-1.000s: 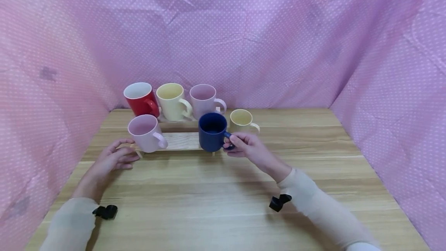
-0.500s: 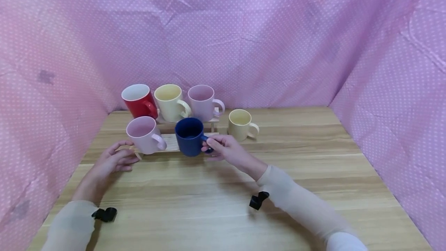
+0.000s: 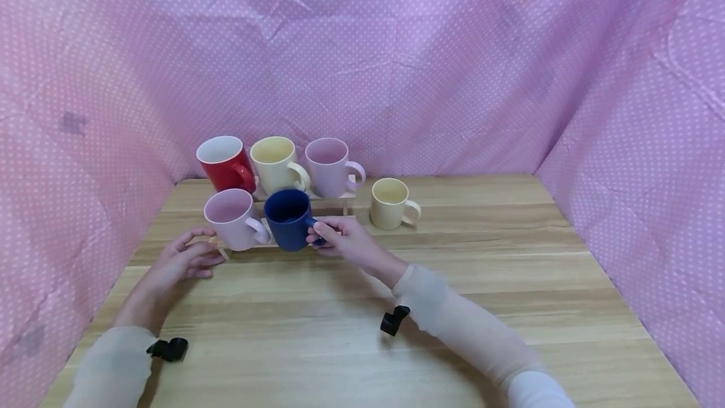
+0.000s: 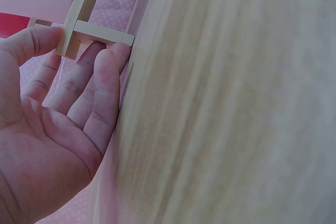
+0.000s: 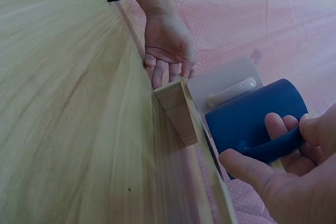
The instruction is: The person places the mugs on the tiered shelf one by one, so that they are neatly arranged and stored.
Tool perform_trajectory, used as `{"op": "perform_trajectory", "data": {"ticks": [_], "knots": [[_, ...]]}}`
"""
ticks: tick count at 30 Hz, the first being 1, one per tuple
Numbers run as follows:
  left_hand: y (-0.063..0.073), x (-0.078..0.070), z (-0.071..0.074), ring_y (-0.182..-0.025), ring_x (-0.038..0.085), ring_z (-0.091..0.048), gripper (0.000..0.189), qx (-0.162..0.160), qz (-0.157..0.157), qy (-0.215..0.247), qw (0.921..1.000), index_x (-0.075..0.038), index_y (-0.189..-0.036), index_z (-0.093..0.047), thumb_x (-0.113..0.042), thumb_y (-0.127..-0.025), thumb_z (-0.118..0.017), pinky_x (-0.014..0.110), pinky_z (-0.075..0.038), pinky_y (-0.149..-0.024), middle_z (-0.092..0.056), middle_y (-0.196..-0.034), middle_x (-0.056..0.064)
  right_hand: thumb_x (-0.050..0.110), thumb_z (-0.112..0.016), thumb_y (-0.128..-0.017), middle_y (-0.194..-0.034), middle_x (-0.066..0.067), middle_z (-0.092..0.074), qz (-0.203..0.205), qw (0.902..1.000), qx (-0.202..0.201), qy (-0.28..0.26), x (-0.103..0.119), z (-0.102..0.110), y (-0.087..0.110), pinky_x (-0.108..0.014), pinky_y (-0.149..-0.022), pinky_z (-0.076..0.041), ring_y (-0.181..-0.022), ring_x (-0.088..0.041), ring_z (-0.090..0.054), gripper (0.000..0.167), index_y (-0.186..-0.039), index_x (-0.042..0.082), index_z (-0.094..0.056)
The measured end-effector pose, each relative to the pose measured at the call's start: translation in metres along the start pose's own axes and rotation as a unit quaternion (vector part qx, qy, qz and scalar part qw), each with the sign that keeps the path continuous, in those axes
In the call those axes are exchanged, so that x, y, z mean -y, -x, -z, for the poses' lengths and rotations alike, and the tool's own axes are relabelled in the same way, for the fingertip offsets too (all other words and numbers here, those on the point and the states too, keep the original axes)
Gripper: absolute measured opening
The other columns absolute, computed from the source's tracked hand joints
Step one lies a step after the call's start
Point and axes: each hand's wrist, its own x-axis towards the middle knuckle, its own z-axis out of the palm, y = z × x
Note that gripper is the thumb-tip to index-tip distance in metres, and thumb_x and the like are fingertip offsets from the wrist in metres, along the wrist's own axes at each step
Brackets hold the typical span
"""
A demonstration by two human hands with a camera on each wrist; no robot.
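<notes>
My right hand [image 3: 348, 244] grips the handle of a dark blue mug [image 3: 289, 222]. The mug is upright, its base right at the front board of a two-step wooden rack [image 5: 178, 108]. Immediately to its left on that board stands a pale pink mug [image 3: 229, 222]. At the rack's left end, my left hand [image 4: 58, 114] has its thumb and fingers around the end of the board and its leg. A red mug [image 3: 223, 165] with a white inside, a pale yellow mug [image 3: 274, 169] and another pink mug [image 3: 328, 172] line the upper step.
A smaller yellow mug [image 3: 389, 206] stands on the wooden table [image 3: 487, 257] to the right of the rack, handle pointing right. Pink dotted cloth [image 3: 362, 62] hangs behind the table and along both sides.
My right hand has carried the blue mug left along the front of the rack, from its right end to beside the pink mug. My left hand has stayed at the rack's end.
</notes>
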Motion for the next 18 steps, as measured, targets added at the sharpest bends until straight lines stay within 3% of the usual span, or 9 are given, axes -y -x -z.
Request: {"op": "perform_trajectory", "data": {"ticks": [18], "knots": [[0.000,-0.001,0.001,-0.097,0.015,-0.073,0.016,-0.003,0.008,-0.008,0.9999,-0.025,-0.121,-0.056,-0.018,-0.107,-0.056,0.033,-0.061,-0.072,-0.075,-0.103,-0.006,0.017,-0.051,-0.108,-0.106,-0.020,-0.071,0.005,0.9996,-0.020,0.019,-0.006,-0.009,-0.017,-0.040,-0.090,-0.057,-0.111,-0.046,-0.064,0.032,-0.118,-0.011,-0.063]]}}
